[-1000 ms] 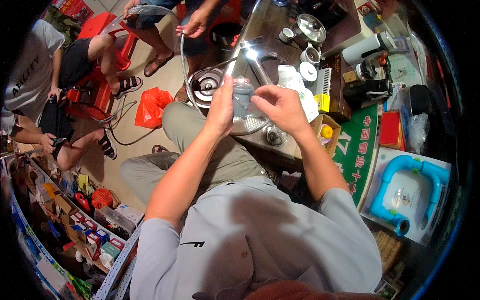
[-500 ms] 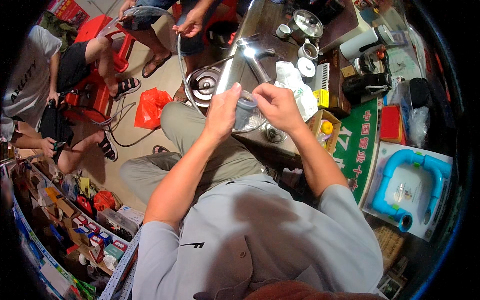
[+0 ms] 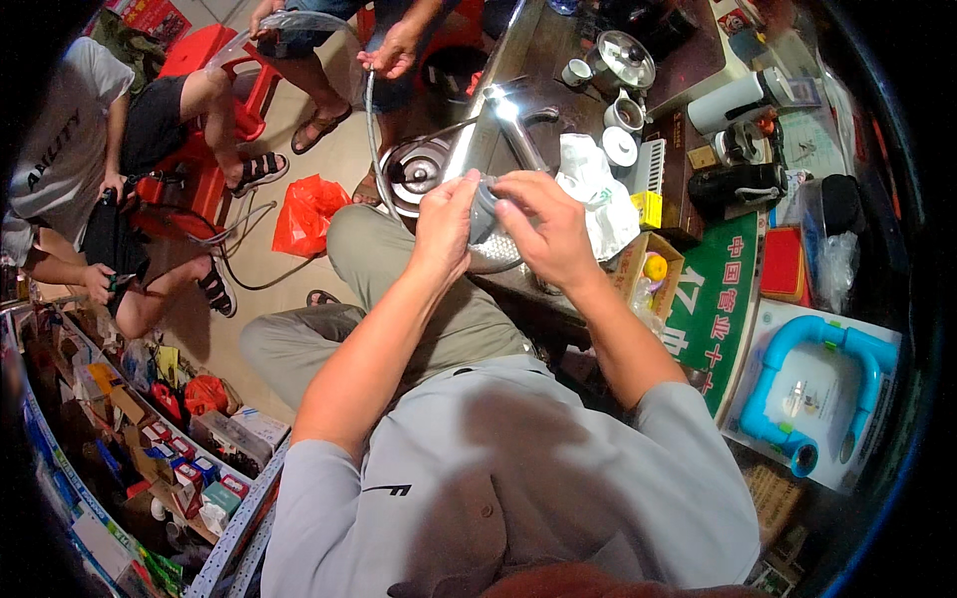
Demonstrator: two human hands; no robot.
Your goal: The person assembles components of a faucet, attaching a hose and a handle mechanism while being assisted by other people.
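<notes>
Above my lap, my left hand [image 3: 446, 224] is closed round the side of a grey, round, cup-like piece [image 3: 483, 214]. My right hand [image 3: 546, 214] bends its fingers over the piece's right edge, the thumb resting lower down. Pale, textured material [image 3: 495, 251] shows below the grey piece; what it is I cannot make out. A long grey hose [image 3: 373, 135] hangs from a co-worker's hands and runs down behind my left forearm. Just beyond my hands, a chrome faucet [image 3: 518, 135] stands at the table's edge.
White plastic packaging [image 3: 595, 194], a lidded glass pot [image 3: 625, 60] and small cups cover the table to the right. Blue bent pipes [image 3: 763, 384] lie farther right. A red bag [image 3: 307, 214] is on the floor. Another person [image 3: 70, 120] sits at left.
My right fingers have shifted from a pinch at the grey piece's top to lying over its right edge. The piece has turned. The view has shifted slightly.
</notes>
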